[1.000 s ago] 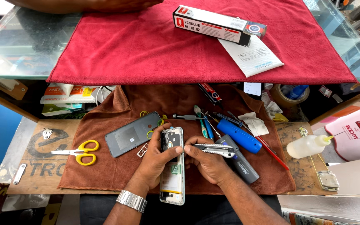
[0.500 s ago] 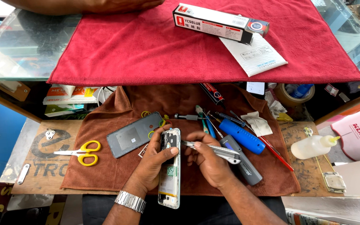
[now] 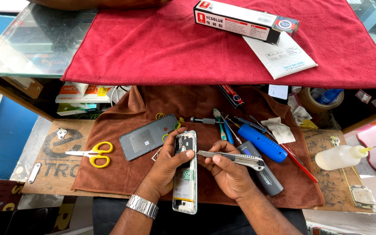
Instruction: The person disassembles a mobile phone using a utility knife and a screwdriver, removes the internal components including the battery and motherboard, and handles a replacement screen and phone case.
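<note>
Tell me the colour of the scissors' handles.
Yellow; the scissors lie on the brown cloth, clearest in the head view.

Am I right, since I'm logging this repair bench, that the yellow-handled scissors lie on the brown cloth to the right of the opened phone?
Not quite: the head view shows the yellow-handled scissors lying on the brown cloth to the left of the opened phone, beyond the person's left hand, not to the right.
</note>
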